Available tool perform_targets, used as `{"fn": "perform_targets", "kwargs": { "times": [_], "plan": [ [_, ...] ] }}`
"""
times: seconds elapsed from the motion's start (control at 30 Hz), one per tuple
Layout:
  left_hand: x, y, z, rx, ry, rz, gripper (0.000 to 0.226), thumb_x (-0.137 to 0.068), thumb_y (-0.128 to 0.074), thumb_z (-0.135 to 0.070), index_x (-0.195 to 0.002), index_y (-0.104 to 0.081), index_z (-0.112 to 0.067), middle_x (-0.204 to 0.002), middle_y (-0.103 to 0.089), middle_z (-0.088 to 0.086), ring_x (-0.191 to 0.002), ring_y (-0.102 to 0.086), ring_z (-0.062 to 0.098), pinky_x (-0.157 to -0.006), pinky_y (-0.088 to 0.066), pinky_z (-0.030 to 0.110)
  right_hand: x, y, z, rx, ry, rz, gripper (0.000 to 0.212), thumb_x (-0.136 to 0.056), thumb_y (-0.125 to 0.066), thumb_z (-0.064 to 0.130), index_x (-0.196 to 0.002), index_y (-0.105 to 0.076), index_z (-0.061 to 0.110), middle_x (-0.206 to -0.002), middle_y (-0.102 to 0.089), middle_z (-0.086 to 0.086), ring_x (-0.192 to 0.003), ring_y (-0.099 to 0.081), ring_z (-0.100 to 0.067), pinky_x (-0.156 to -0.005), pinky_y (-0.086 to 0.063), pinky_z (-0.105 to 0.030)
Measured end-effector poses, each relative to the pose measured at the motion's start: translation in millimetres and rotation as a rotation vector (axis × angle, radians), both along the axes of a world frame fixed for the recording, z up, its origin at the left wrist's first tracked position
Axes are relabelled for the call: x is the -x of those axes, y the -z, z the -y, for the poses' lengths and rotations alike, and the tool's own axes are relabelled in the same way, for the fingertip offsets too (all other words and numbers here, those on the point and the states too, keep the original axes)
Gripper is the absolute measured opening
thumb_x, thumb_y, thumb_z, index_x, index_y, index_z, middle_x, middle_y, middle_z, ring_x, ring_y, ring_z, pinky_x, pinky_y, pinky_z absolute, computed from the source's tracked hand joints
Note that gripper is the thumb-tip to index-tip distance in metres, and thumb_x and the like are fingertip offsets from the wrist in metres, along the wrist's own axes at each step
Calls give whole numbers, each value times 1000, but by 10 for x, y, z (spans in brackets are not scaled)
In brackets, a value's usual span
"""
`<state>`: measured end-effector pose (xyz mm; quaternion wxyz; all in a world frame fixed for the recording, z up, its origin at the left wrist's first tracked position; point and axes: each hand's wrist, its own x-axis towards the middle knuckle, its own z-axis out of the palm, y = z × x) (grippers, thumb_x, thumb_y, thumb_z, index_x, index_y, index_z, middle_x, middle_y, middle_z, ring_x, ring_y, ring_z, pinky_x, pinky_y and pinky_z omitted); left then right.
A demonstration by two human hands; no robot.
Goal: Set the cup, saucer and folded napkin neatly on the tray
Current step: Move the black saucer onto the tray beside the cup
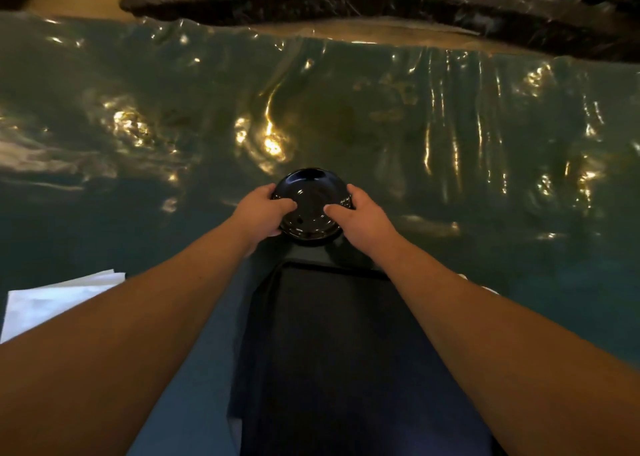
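both hands, left hand point(265, 208) and right hand point(360, 213), have fingers curled around the black saucer's point(311, 210) rim, thumbs on top.

- 2 bare forearms in view, no sleeves showing up to frame edge
- Left hand point(268, 208) & right hand point(358, 213): no rings, no gloves
- Wrists bare, no watch/bands
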<state>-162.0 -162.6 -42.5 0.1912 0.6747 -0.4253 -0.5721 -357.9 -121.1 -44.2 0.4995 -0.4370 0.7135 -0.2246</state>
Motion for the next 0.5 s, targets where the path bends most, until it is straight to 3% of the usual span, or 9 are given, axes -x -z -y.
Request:
{"fn": "perform_targets", "kwargs": {
  "times": [0.1,0.2,0.33,0.5],
  "plan": [
    [49,-74,-50,49,-48,-31,29,-86,-65,-19,-113,-67,-28,-111,-75,-3,-104,-72,21,-87,-62,43,-39,-108,-113,55,40,-72,86,-93,-67,42,-163,-23,18,-165,-30,-6,-147,-36,-24,-107,-31,-29],
    [115,-189,-336,163,-95,11,25,-83,-66,-21,-105,-65,-34,-102,-72,-11,-98,-72,16,-84,-63,46,-17,-194,-457,164,102,-155,66,-92,-65,34,-152,-43,18,-150,-45,-9,-130,-51,-21,-97,-34,-26],
    [182,-164,-1001,265,-28,142,41,-86,-65,-14,-124,-66,-30,-109,-69,-16,-103,-67,9,-96,-55,37,97,-156,-1097,194,180,-194,47,-95,-59,17,-142,-54,20,-129,-54,5,-112,-52,-6,-96,-37,-23],
    [307,38,-1620,225,10,80,47,-85,-61,-9,-125,-67,-32,-117,-73,-14,-107,-69,6,-100,-56,42,235,-29,-1783,137,241,-186,43,-95,-57,15,-137,-57,26,-128,-64,5,-117,-61,-11,-103,-50,-35]
  ]
}}
